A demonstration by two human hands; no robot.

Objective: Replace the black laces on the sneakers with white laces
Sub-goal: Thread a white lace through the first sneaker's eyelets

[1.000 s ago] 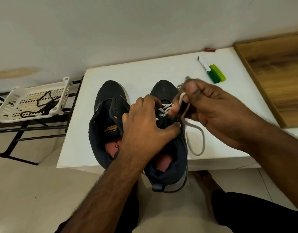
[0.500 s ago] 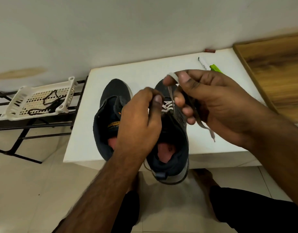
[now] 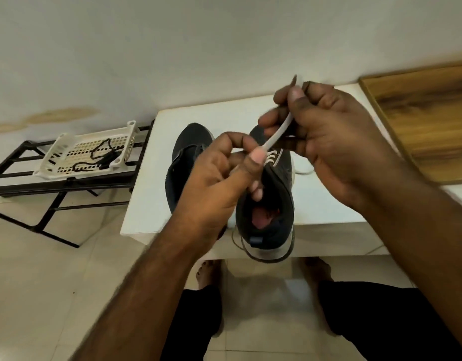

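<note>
A: What is the right hand (image 3: 336, 142) doing?

B: It is pinching the white lace (image 3: 278, 134) between thumb and forefinger, fingers curled round it, with the lace end poking up above the knuckles. The strand is running taut down and to the left.

A: And the left hand (image 3: 216, 178)?

B: It is gripping the lower part of that strand, thumb pressing against curled fingers, right above the eyelets of the right shoe (image 3: 271, 201). The hand is hiding where the lace is entering the shoe, so I cannot tell which eyelet.

A: Where are the shoes sitting?

B: Both are lying on the white table (image 3: 151, 204), toes pointing away. The right one is overhanging the near edge. The left shoe (image 3: 188, 152) is mostly hiding behind the left hand and wrist. A pale loop of lace is peeking out beyond the right shoe, half covered by the right hand.

A: The black laces (image 3: 99, 157)?

B: They are lying in the white basket (image 3: 65, 147) on the black rack (image 3: 21, 178), well apart at the left. Everything is blurring slightly.
</note>
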